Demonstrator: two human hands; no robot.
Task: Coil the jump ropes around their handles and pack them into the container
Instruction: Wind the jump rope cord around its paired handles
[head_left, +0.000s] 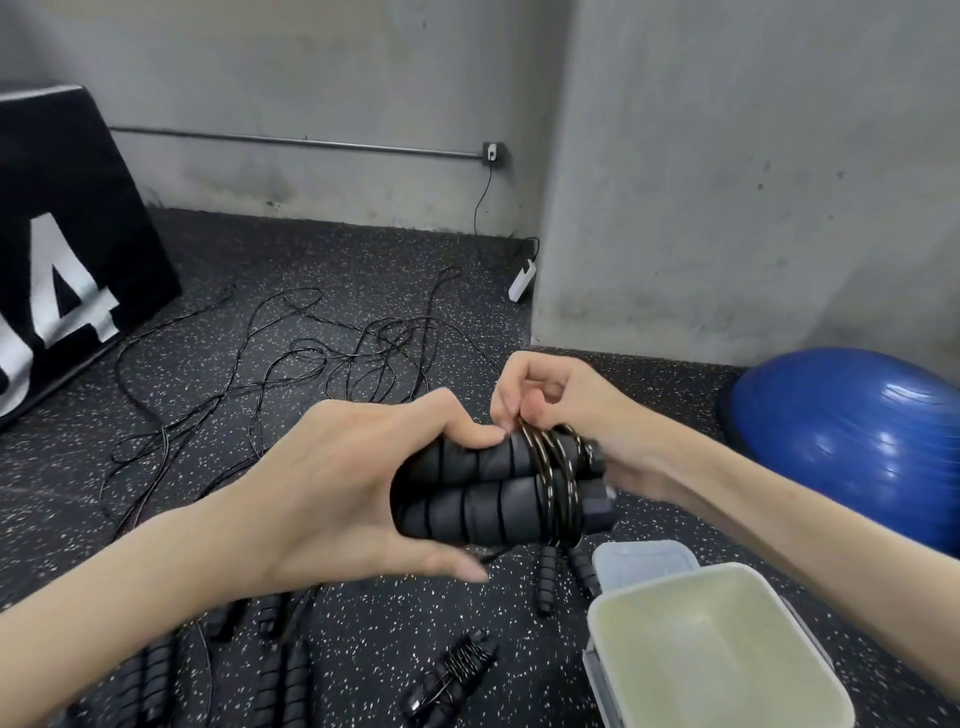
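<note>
Head view: right hand (561, 410) fingers (506, 410) pinched the rope (553, 467) onto paired handles (483, 488) gripped by the left hand (353, 483). Good practice: keep tension, lay turns side by side. The container (711, 654) sat open on the floor, lower right.

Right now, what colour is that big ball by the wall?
Blue ball, shiny, seen best in the head view, the only one.
</note>
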